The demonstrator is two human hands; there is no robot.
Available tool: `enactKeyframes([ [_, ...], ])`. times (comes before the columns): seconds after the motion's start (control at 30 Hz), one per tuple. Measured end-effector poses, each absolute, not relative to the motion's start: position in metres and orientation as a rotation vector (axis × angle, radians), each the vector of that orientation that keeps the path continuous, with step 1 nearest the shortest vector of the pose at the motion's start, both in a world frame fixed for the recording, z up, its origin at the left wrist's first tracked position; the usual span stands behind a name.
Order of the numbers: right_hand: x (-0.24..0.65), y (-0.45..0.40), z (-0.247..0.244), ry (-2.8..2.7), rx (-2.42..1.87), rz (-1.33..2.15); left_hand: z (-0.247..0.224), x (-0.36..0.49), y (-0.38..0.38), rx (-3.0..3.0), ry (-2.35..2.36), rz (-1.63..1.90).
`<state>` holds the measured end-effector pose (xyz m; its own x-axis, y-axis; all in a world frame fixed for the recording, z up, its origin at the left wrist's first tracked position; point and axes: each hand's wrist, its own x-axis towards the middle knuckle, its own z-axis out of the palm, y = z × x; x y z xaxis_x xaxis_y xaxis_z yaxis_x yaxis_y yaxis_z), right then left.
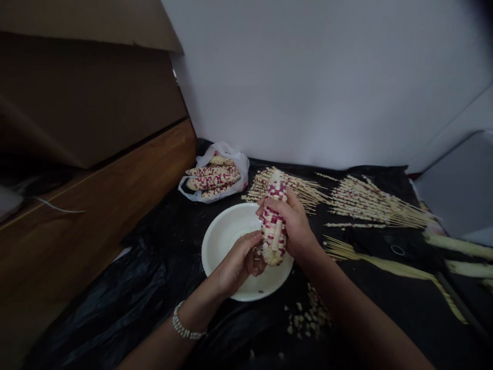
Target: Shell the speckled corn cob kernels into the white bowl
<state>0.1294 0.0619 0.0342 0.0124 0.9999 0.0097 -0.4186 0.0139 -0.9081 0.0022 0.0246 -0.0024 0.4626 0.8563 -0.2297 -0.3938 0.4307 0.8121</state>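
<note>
An ear of corn (274, 221) with cream and dark red kernels is held upright over a white bowl (215, 236). My right hand (295, 221) wraps round its upper part from the right, with the thumb across the front. Low on the ear's left side is my left hand (244, 257), its fingers curled and thumb against the cob; some loose kernels seem to lie in these fingers. The inside of the bowl is partly hidden behind my hands.
Behind the bowl, a white plastic bag (242, 167) holds several ears of corn (213, 180). Skewers threaded with kernels (358, 200) lie to the right, near bare sticks (342, 249). Loose kernels (308, 318) are scattered on black plastic sheeting (154, 298). A white wall (308, 77) stands behind.
</note>
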Motion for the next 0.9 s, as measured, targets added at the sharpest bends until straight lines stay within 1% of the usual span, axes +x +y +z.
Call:
enactKeyframes([
  [0.37,0.1307,0.0643,0.0318,-0.806,-0.81,1.321,-0.0055,-0.0023,0.0266,0.707,0.657,0.814],
  [0.7,0.1278,0.0627,0.0303,-0.849,-0.823,1.377,-0.0039,0.0027,0.0231,0.889,0.778,0.859],
  [0.9,0.1292,0.067,0.0252,-0.888,-0.933,1.308,-0.0053,0.0046,0.0227,0.848,0.763,0.85],
])
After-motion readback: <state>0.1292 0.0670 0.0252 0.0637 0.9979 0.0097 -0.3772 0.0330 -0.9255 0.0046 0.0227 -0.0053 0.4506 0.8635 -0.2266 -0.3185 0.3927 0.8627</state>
